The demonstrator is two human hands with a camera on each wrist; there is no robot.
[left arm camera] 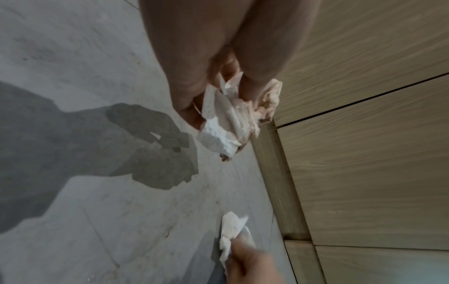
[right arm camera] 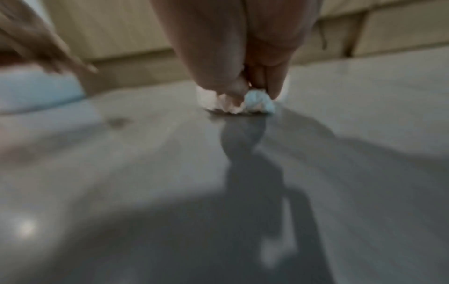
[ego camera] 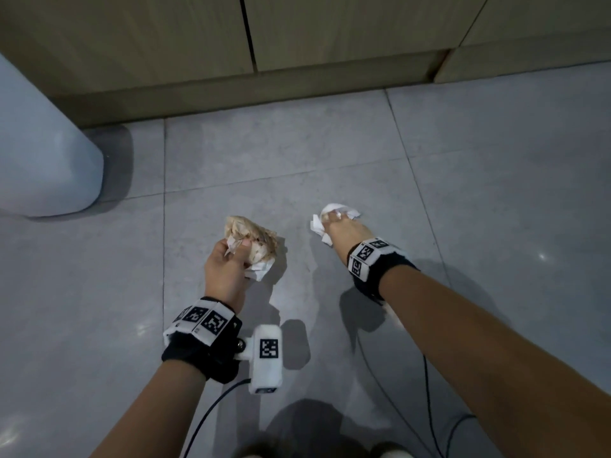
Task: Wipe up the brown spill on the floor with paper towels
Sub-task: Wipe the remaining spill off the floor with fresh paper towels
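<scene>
My left hand [ego camera: 228,259] grips a crumpled wad of paper towel [ego camera: 254,239], stained brown on top, held a little above the grey tile floor [ego camera: 330,153]. In the left wrist view the same stained wad [left arm camera: 233,119] hangs from my fingers. Further right, my right hand [ego camera: 340,226] presses a mostly white paper towel [ego camera: 334,214] down on the floor, fingers curled over it. The blurred right wrist view shows that white towel [right arm camera: 243,103] pinched under the fingertips against the tile. No brown puddle is plainly visible on the floor.
Wooden cabinet fronts [ego camera: 297,38] with a kickboard run along the far side. A white rounded fixture base [ego camera: 43,160] stands at the left. Black cables [ego camera: 426,391] trail across the floor near my feet.
</scene>
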